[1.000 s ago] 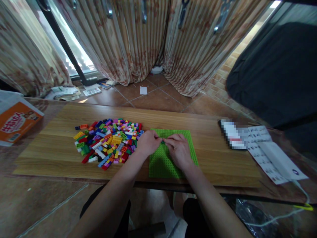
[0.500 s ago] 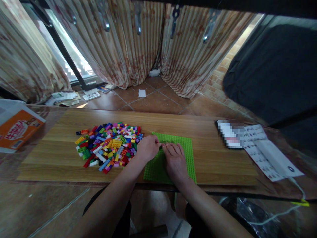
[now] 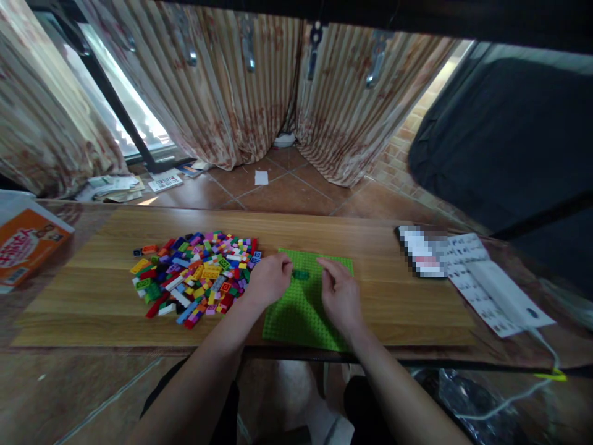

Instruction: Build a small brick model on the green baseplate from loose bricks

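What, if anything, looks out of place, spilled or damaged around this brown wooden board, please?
Nothing on the board looks clearly wrong; the multicoloured plastic bricks lie in a loose heap beside the green studded baseplate. The one mildly odd thing is a small white sheet lying by itself on the brown floor tiles.

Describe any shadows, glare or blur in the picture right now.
Head view: daylight glares through the window; shadow darkens the green baseplate between the forearms; the dark green pieces on it look soft, their studs hard to make out; coarse pixel blocks mask the phone.
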`<state>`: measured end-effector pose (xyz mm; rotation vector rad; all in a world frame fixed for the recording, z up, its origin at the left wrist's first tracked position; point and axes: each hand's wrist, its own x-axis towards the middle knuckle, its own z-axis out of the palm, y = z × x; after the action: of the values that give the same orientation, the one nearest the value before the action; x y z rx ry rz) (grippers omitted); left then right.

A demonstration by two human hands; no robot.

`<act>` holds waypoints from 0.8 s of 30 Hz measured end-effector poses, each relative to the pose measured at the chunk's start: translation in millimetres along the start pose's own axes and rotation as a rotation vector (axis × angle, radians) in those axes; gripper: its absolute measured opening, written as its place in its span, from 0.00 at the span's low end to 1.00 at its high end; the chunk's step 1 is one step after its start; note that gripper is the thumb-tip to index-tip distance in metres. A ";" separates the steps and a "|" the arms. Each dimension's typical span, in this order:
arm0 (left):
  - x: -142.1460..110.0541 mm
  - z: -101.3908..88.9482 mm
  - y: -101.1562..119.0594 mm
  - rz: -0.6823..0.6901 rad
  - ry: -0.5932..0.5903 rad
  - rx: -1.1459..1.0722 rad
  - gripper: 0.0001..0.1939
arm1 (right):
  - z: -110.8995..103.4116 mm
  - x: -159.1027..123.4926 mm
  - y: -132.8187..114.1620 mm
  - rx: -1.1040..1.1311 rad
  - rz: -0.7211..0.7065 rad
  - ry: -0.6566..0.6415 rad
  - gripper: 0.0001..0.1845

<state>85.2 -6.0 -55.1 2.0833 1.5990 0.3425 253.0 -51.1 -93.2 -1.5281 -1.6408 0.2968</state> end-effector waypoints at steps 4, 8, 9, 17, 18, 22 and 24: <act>-2.2 4.0 1.0 0.140 0.033 -0.044 0.13 | -15.1 13.0 11.5 -0.057 0.065 0.043 0.16; -3.7 8.6 4.4 0.218 -0.011 0.092 0.09 | -20.1 13.3 15.5 -0.075 0.077 0.024 0.15; -3.7 9.5 5.0 0.219 -0.019 0.112 0.07 | -19.8 12.5 15.0 -0.073 0.070 0.014 0.15; -7.2 14.6 10.1 0.175 0.046 0.169 0.07 | -17.8 13.2 13.8 -0.065 0.042 0.009 0.15; -7.4 15.1 10.8 0.156 0.049 0.170 0.08 | -17.8 13.1 14.4 -0.072 0.041 0.005 0.15; -6.6 17.1 12.7 0.115 0.030 0.156 0.07 | -15.4 10.9 17.4 -0.122 0.010 -0.078 0.15; -6.1 17.6 12.9 0.124 0.017 0.149 0.07 | -13.3 9.5 18.9 -0.172 -0.016 -0.121 0.14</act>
<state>102.6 -18.3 -62.8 2.3037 1.5510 0.2913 276.7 -43.1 -93.9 -1.6510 -1.8118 0.2488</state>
